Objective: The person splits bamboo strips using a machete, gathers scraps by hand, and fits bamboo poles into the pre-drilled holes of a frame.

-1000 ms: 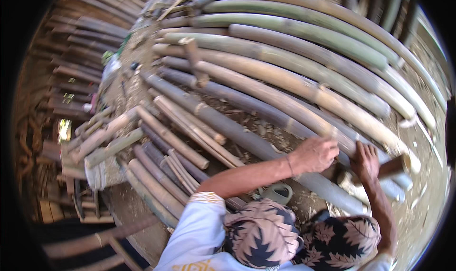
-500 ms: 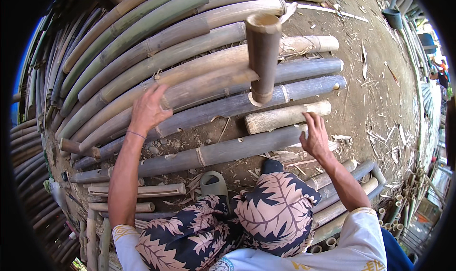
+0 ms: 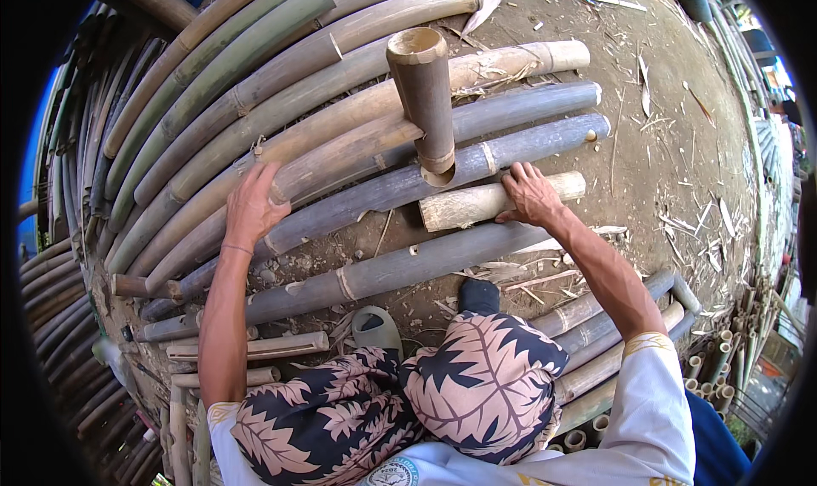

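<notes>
My left hand [image 3: 253,205] is wrapped over a long tan bamboo pole [image 3: 345,158], its thumb on the near side. At its right end this pole meets a brown bamboo tube [image 3: 425,94] that stands up, slightly tilted, with its hollow mouth on top. The tube's foot sits in a notch of a grey bamboo pole [image 3: 357,201]. My right hand [image 3: 529,195] grips a short pale bamboo piece [image 3: 455,208] from above, fingers on its far side and thumb at its near edge. Just nearer lies another grey bamboo pole [image 3: 408,263] with a small hole.
Long bamboo poles [image 3: 255,94] lie side by side at the far left. Wood shavings [image 3: 681,231] litter the dirt on the right. Bamboo lengths [image 3: 587,333] lie beside my right knee, and split pieces [image 3: 281,345] by my left. A dark bucket [image 3: 691,5] stands far right.
My right hand has moved left and away from me, from the short piece's right end to a grip on its middle. My left hand keeps its hold. The whole view has shifted slightly.
</notes>
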A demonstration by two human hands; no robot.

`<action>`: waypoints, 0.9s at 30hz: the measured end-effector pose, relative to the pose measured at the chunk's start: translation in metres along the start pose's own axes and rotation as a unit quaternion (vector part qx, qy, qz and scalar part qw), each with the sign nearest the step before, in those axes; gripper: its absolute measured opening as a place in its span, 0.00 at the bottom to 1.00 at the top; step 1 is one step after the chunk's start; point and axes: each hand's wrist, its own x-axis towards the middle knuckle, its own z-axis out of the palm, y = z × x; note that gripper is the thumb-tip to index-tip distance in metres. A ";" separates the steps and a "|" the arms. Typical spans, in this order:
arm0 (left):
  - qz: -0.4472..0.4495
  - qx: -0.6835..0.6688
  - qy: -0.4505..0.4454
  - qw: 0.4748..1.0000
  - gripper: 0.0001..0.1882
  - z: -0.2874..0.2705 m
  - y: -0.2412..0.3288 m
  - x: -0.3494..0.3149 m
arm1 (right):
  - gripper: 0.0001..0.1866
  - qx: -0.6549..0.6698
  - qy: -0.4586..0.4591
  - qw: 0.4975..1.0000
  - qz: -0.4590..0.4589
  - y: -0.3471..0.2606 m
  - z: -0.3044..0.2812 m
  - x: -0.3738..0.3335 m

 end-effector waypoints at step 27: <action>0.009 0.016 0.004 1.000 0.32 -0.004 0.016 -0.019 | 0.63 0.603 0.224 0.724 0.249 -0.071 -0.046 -0.083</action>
